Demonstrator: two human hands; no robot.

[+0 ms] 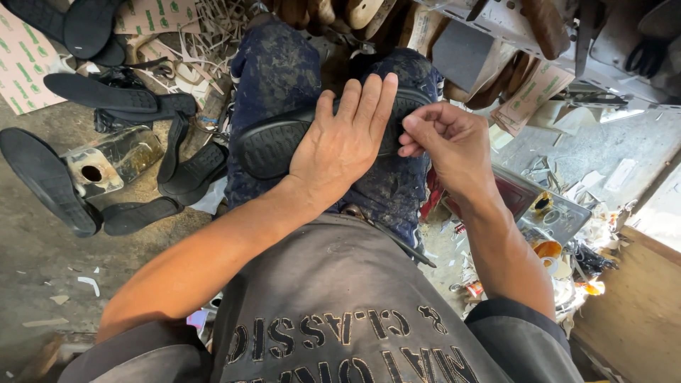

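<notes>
Floor, 9 o'clock: grey concrete [42, 262], dusty, w/ pale paper scraps [89, 285].
Loose soles, 9–10 o'clock: several black soles [99, 93] lying flat; one big sole [44, 179] at far left edge; curled pair [191, 169] just beside the lap.
Tin, 9 o'clock: dented metal can [113, 162] on its side, round hole facing camera, touching the big sole.
Offcuts, 11–12 o'clock: heap of tan strips [213, 28]; printed card sheets [25, 67] at 10.
Bench, 1–2 o'clock: grey metal frame [496, 21], stacked card pieces [528, 96].
Tray, 3–4 o'clock: dark tray [560, 213], small tins, clutter nearby.
Board, 4 o'clock: brown wood panel [631, 312].
</notes>
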